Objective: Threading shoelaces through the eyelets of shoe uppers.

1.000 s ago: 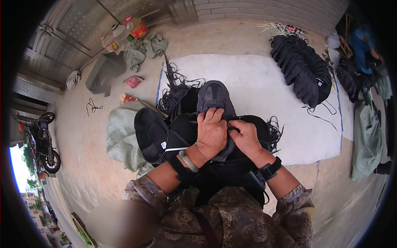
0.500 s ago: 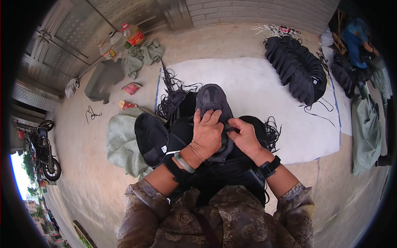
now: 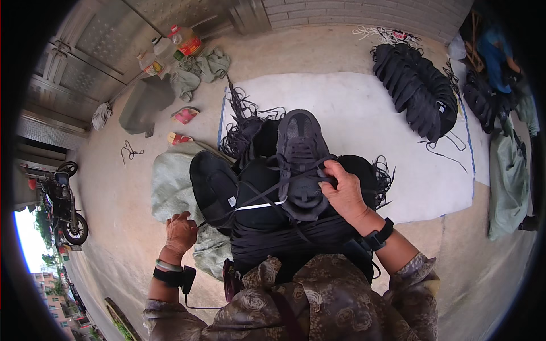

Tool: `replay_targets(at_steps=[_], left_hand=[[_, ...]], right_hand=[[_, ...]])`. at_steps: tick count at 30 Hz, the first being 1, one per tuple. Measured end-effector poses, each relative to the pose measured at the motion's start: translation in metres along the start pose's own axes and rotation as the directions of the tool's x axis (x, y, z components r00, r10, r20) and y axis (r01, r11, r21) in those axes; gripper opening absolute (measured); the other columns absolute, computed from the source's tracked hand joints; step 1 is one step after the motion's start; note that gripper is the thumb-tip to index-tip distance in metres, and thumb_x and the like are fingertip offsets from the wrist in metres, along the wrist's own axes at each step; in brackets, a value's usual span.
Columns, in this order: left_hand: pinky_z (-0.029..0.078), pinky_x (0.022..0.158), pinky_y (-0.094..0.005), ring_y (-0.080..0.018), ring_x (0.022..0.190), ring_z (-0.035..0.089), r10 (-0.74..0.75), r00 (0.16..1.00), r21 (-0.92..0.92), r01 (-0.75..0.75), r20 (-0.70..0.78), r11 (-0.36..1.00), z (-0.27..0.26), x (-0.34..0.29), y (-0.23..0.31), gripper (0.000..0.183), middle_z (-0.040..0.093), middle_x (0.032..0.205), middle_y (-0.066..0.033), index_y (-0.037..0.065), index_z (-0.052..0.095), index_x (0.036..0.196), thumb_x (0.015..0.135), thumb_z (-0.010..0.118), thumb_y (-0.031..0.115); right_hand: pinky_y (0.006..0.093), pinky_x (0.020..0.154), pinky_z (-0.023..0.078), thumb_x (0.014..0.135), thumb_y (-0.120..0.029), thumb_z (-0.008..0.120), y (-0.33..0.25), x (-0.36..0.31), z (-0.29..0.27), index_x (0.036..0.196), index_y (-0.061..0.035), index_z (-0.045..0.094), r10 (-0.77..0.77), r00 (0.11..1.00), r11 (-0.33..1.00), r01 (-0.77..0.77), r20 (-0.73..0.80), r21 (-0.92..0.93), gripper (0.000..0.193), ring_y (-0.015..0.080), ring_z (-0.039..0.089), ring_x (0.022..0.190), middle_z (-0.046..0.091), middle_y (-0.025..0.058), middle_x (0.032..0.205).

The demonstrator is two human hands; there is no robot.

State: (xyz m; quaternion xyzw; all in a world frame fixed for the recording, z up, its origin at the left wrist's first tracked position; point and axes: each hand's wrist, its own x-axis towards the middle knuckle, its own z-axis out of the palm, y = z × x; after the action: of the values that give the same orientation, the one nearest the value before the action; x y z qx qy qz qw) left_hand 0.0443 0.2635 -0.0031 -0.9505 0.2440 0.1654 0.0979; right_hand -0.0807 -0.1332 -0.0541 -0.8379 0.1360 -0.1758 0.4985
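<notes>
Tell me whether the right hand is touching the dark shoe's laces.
Touching. The head view shows the right hand gripping the laces at the dark shoe, fingers closed over them, with no gap visible.

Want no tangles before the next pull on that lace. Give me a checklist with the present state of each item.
1. Right hand grips the shoe: ok, fingers at its lacing.
2. Left hand on the lace: cannot tell; it is pulled out to the side over the grey-green sack, and a strand runs toward it.
3. Lace free of snags: cannot tell, several strands cross.
4. Shoe steady on the lap: ok, resting on the black pile.
5. Loose laces kept apart from the shoe: not ok, they lie right beside it.
</notes>
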Motion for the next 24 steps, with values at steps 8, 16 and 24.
replay_targets(at_steps=[8, 16, 24], left_hand=[[0.046, 0.074, -0.0388, -0.0316, 0.082, 0.059, 0.263, 0.767, -0.463, -0.582, -0.585, 0.669, -0.038, 0.096, 0.127, 0.01, 0.063, 0.091, -0.0126, 0.003, 0.064, 0.085, 0.076, 0.062, 0.008], [0.04, 0.091, -0.0378, -0.0305, 0.104, 0.052, 0.372, 0.879, -0.604, -0.476, -0.299, 0.639, -0.032, 0.162, 0.161, 0.026, 0.057, 0.111, -0.0092, 0.006, 0.062, 0.097, 0.076, 0.057, 0.021], [0.039, 0.091, -0.033, -0.0289, 0.104, 0.051, 0.336, 0.933, -0.522, -0.354, -0.133, 0.776, -0.028, 0.163, 0.167, 0.027, 0.054, 0.113, -0.0103, 0.007, 0.059, 0.102, 0.077, 0.06, 0.017]], right_hand=[[0.0278, 0.063, 0.049, 0.081, -0.012, 0.064, -0.004, 0.003, -0.008, 0.097, -0.0008, 0.049, 0.19, 0.982, 0.963, -0.188, 0.009, 0.193, 0.025, 0.0139, 0.062, 0.071, 0.062, 0.008, 0.077], [0.0219, 0.05, 0.046, 0.089, -0.015, 0.054, 0.006, 0.028, -0.016, 0.104, -0.0029, 0.052, 0.343, 0.929, 0.904, -0.367, 0.142, 0.219, 0.019, 0.01, 0.058, 0.058, 0.058, 0.004, 0.073], [0.0197, 0.049, 0.045, 0.09, -0.015, 0.051, 0.011, 0.022, -0.015, 0.086, -0.0048, 0.056, 0.429, 0.901, 0.821, -0.417, 0.061, 0.391, 0.012, 0.0059, 0.053, 0.053, 0.058, 0.0008, 0.069]])
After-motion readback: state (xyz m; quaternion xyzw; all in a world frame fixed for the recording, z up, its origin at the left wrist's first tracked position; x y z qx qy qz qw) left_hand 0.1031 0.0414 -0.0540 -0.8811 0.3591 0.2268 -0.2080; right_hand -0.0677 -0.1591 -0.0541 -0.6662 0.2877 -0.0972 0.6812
